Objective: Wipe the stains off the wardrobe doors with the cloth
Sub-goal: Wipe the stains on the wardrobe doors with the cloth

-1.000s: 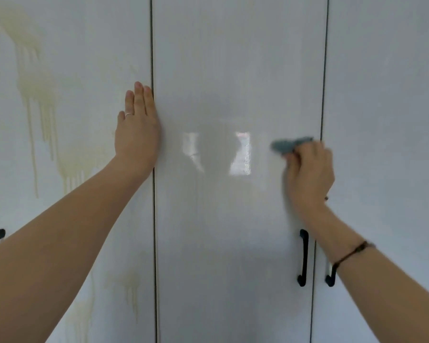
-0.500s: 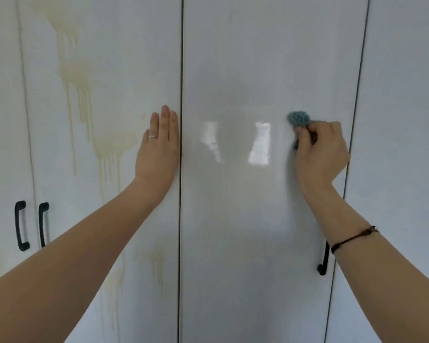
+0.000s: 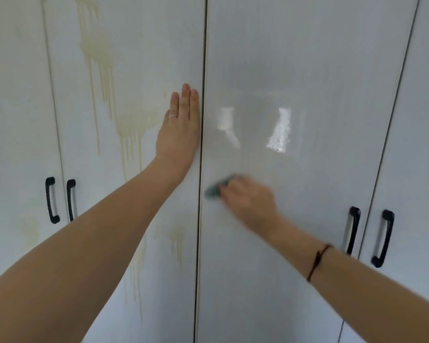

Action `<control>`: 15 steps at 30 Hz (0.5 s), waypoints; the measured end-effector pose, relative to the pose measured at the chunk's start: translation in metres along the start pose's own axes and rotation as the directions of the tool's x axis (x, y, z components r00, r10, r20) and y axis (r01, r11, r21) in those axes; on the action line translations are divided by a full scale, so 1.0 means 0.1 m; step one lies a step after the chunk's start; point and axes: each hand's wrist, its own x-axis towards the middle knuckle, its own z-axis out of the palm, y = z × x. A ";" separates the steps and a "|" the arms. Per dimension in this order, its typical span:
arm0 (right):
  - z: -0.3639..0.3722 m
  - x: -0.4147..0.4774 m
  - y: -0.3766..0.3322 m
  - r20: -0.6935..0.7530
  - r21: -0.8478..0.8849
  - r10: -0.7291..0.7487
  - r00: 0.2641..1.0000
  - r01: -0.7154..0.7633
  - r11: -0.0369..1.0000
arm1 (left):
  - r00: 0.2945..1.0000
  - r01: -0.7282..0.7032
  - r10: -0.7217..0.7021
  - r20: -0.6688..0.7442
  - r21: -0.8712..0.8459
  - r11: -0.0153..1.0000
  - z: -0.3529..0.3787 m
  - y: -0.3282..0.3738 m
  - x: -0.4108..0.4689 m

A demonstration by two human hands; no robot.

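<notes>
The wiping step is in hand, on the glossy door (image 3: 307, 70) just right of the dark seam (image 3: 200, 243). The right hand (image 3: 248, 199) presses a bunched blue-green cloth (image 3: 213, 190) against that door, close beside the seam and below two bright reflections. It grips the cloth, though motion blur hides how each finger lies. The left hand (image 3: 178, 134) rests flat on the stained door (image 3: 159, 45) just left of the seam, its fingers (image 3: 185, 100) straight, together and holding nothing. It seems to brace the door.

The glossy door looks almost clean, so this panel is likely near done. The yellowish stains (image 3: 131, 127) run in drips well left of the seam, with a fainter patch lower down and nearer to it, and none looks wiped. The next move probably calls for carrying the cloth across the seam and lifting the left hand out of its way.

Blur smears the cloth's outline, so its shape and whether it is wet cannot be told. Faint marks on the glossy door are hard to tell from glare. The tops and bottoms of the doors are cut off.
</notes>
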 end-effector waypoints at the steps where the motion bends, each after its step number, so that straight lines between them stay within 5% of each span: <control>1: -0.01 0.37 0.20 -0.086 -0.043 0.127 0.988 -0.131 0.990 | 1.000 0.015 -0.015 -0.008 -0.017 1.000 -0.02 0.01 -0.03; 4: 0.04 1.11 0.40 -0.217 0.005 0.396 0.892 -0.405 0.914 | 0.997 0.047 -0.051 -0.060 -0.077 0.996 -0.03 0.01 -0.07; 7: 0.21 0.94 -0.04 -0.212 0.039 0.330 0.920 -0.329 0.944 | 0.997 0.057 -0.061 -0.038 -0.103 0.993 -0.10 -0.01 -0.06; 10: 0.37 -0.01 -0.70 0.069 0.142 0.139 0.988 -0.147 0.979 | 0.999 0.047 -0.049 -0.010 -0.102 0.994 -0.18 0.00 -0.06; 15: 0.21 -1.34 -1.20 0.463 0.219 -0.031 0.886 -0.080 0.972 | 0.995 0.054 -0.045 0.087 -0.113 0.992 -0.30 -0.03 -0.08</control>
